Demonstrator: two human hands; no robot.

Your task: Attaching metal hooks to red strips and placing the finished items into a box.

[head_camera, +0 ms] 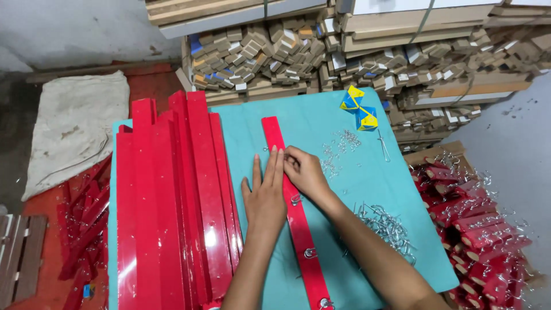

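One long, glossy red strip (pixel 298 221) is laid lengthwise on the teal-covered table (pixel 367 172), and three small metal hooks (pixel 310 252) are seen already fitted along the part nearer the camera. The left hand (pixel 265 198) is laid flat on the strip and the table beside it, fingers straight and close together, nothing being gripped. The right hand (pixel 304 171) is curled at the strip's right edge, fingertips bunched as if a small piece were pinched against the strip, though what is pinched cannot be told. Loose silver hooks (pixel 387 227) are heaped by the right forearm, and a scatter of tiny metal screws (pixel 338 149) lies just beyond the right hand. A stack of bare red strips (pixel 172 212) is piled to the left, and finished strips with hooks (pixel 476 229) fill a box to the right.

For the fitting in hand, the strip is best kept pinned flat under the left palm so that it cannot slide, while the piece is seated square to the edge and in line with the hooks already set.
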